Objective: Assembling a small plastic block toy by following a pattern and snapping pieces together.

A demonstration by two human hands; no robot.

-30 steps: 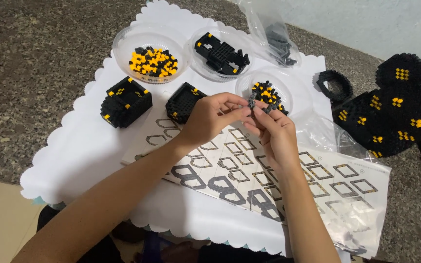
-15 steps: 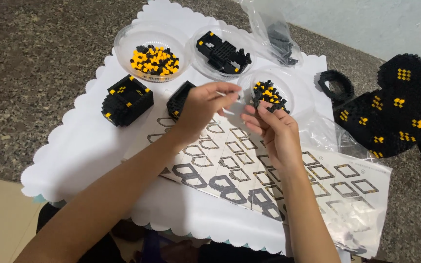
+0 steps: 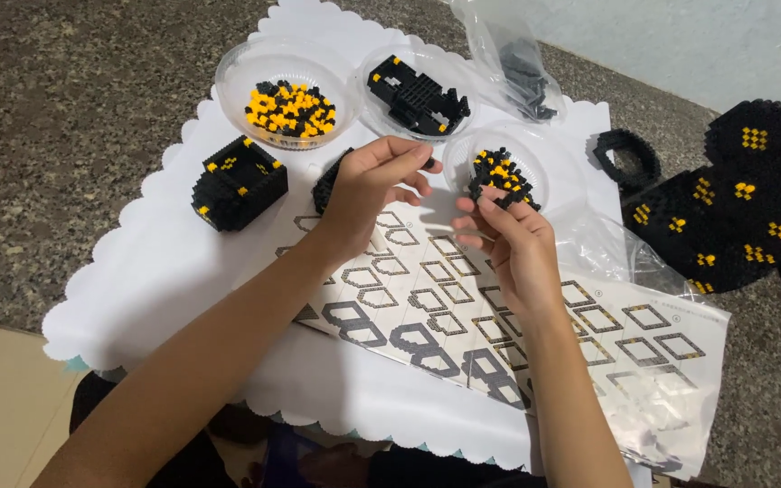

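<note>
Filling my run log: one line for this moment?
left hand: pinching small black brick | right hand: holding black-yellow block piece | under: instruction sheet

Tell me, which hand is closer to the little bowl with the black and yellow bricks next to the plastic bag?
Right. The right hand sits just below that bowl, fingertips at its rim; the left hand is off to its left.

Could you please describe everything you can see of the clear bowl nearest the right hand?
The clear bowl is a shallow, round dish that looks like thin transparent plastic. It stands upright on the white scalloped mat, just beyond the instruction sheet. It holds a small heap of tiny black and yellow bricks. The right hand is at its near rim, fingertips by the heap; whether they touch it is unclear. A crumpled clear bag lies beside it.
</note>
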